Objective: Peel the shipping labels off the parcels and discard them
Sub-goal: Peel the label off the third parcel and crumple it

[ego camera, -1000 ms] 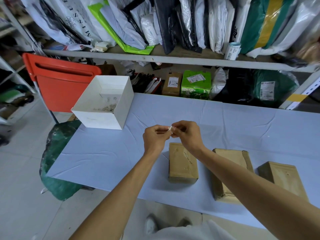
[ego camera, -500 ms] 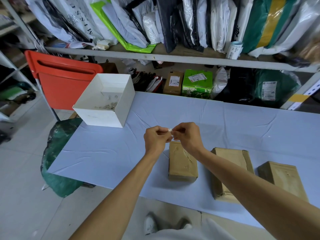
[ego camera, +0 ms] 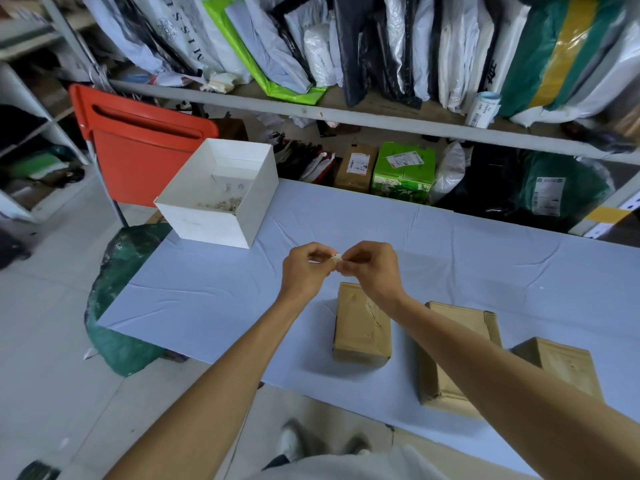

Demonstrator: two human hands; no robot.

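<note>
My left hand [ego camera: 304,270] and my right hand [ego camera: 372,270] meet above the table, fingertips pinched together on a small white crumpled label scrap [ego camera: 336,258]. Just below them lies a brown cardboard parcel [ego camera: 362,327] on the pale blue tablecloth [ego camera: 214,296]. A second parcel [ego camera: 460,348] sits to its right, partly behind my right forearm. A third parcel [ego camera: 561,367] lies further right. A white open box [ego camera: 221,199] with small paper scraps inside stands at the table's far left.
An orange chair [ego camera: 138,147] stands behind the white box. A green sack [ego camera: 121,289] sits on the floor by the table's left edge. Shelves behind the table hold mailer bags [ego camera: 311,46], a green carton [ego camera: 403,171] and labelled boxes.
Both hands stay pinched on the scrap in nearly the same place. The view has shifted slightly; the parcels have not moved.
</note>
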